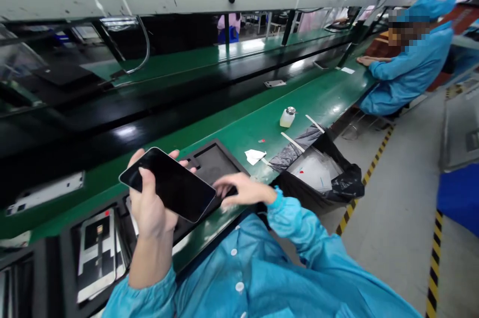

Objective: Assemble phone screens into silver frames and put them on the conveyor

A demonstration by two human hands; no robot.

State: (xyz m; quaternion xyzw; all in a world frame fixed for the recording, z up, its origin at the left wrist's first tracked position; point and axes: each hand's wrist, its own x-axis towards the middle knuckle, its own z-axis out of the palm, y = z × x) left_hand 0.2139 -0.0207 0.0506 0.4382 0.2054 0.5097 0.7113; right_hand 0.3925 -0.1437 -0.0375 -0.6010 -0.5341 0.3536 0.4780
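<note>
My left hand (149,203) grips a black tablet-like screen panel (168,184) above the green bench, thumb across its near left edge and fingertips showing past its far edge. My right hand (239,190) lies just right of the panel with its fingers stretched out, touching the panel's right edge and the black foam tray (213,160) beneath. Both forearms wear blue sleeves.
A black tray (71,258) at the left holds a white back cover (95,253). On the green bench (239,133) lie a white crumpled wipe (254,156), a small dispenser bottle (287,117) and white strips. A bag-lined waste bin (318,173) stands beside the bench. A co-worker in blue (407,68) sits farther along.
</note>
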